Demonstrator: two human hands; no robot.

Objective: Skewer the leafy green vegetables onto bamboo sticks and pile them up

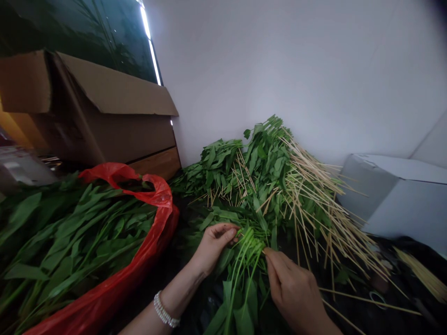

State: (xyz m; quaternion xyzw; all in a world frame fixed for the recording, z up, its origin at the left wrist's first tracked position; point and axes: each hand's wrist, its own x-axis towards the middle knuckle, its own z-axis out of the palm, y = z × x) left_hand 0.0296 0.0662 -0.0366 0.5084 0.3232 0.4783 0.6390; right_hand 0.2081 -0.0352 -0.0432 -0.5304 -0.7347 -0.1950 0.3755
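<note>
A bunch of water spinach is between my hands, its bright green stems folded side by side and its long leaves hanging down. My left hand, with a white beaded bracelet on its wrist, is closed in a pinch at the left edge of the stems. At the right edge, my right hand is closed around the end of a thin bamboo skewer; most of that skewer is hidden by stems and fingers. Just beyond lies a heap of skewered water spinach bunches, with many bare skewer ends sticking out to the right.
At left, a red plastic bag holds loose water spinach. An open cardboard box stands behind it. A white box is at right, near more bamboo skewers. The white wall rises behind the heap.
</note>
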